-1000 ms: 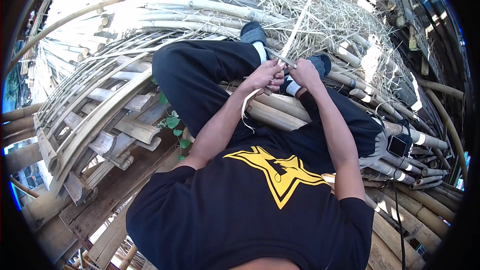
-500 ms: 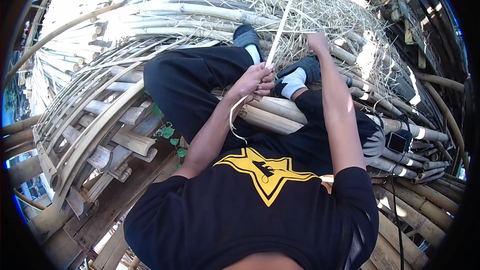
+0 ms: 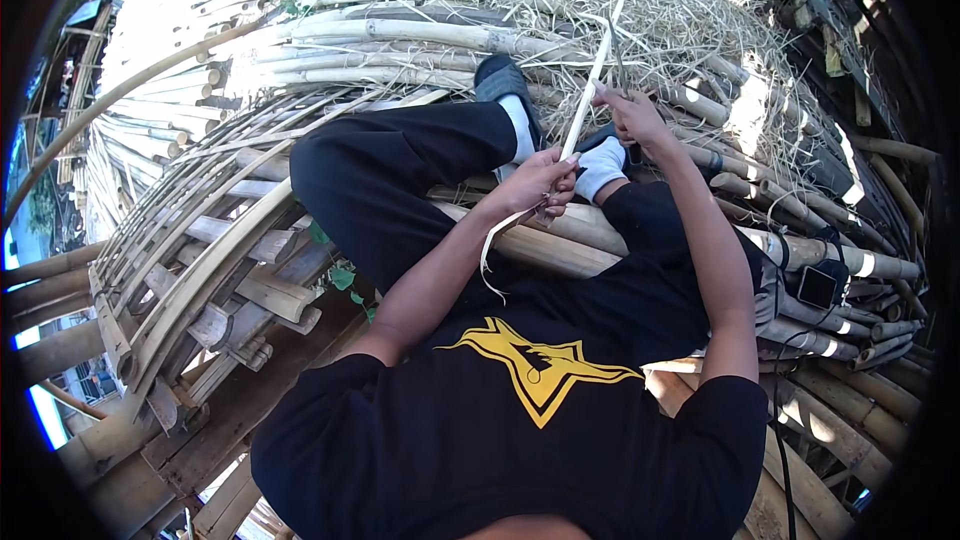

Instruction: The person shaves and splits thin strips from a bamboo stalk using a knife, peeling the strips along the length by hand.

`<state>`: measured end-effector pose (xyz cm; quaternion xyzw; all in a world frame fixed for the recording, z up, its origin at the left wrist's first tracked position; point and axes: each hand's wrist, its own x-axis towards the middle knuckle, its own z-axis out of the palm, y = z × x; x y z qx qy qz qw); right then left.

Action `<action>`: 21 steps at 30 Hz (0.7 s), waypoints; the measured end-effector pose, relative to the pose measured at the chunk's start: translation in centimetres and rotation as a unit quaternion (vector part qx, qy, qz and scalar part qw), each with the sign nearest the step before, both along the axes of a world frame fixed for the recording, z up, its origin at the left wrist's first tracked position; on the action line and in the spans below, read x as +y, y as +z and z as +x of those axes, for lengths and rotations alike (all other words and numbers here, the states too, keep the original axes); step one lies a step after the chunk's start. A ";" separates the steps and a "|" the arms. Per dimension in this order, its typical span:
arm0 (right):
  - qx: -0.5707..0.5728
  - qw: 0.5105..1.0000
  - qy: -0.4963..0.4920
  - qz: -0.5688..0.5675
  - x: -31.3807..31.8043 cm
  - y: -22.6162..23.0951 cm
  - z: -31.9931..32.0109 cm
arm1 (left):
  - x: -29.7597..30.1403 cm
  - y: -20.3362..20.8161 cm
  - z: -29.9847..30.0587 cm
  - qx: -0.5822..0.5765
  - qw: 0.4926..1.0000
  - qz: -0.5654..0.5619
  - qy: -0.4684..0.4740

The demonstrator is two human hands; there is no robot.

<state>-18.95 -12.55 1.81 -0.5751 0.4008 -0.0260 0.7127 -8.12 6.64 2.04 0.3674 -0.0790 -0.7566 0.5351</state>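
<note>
My left hand (image 3: 545, 183) is closed around a long, pale bamboo strip (image 3: 590, 95) in front of my crossed legs. From there the strip runs up and away past the top of the picture, and its thin tail hangs curled over my lap. My right hand (image 3: 635, 120) is closed on a knife (image 3: 617, 52), whose thin dark blade points away from me beside the strip. A thin sliver bends off the strip near the blade. The knife's handle is hidden in my fingers, and I cannot tell whether the blade touches the strip.
Loose shavings (image 3: 680, 30) cover the bamboo poles ahead. Split bamboo slats (image 3: 230, 230) lie stacked at the left, with a green leafy vine (image 3: 342, 276) beside my knee. At the right, a small black device (image 3: 818, 286) with a cable rests by more poles (image 3: 860, 260).
My right hand has come back toward me and the left hand, with the blade now showing along the strip. The left hand and strip have shifted slightly right and nearer.
</note>
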 end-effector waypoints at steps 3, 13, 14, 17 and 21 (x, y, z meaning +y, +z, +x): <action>0.011 0.999 -0.034 0.004 0.8 -1.2 1.1 | 0.2 -0.2 -0.2 -0.064 0.996 -0.020 -0.055; 0.050 0.989 0.067 -0.123 2.9 -2.9 0.4 | 0.0 -2.1 0.4 -0.099 0.992 0.046 0.071; 0.050 0.989 0.069 -0.124 2.8 -2.6 0.2 | -0.1 -2.2 0.5 -0.123 0.988 0.046 0.080; 0.158 0.910 0.143 -0.355 3.2 -1.7 -0.4 | -0.5 -2.4 0.9 -0.113 0.990 0.039 0.079; 0.248 0.842 0.259 -0.404 5.1 -1.0 0.0 | -0.5 -2.4 0.4 -0.099 0.992 0.035 0.070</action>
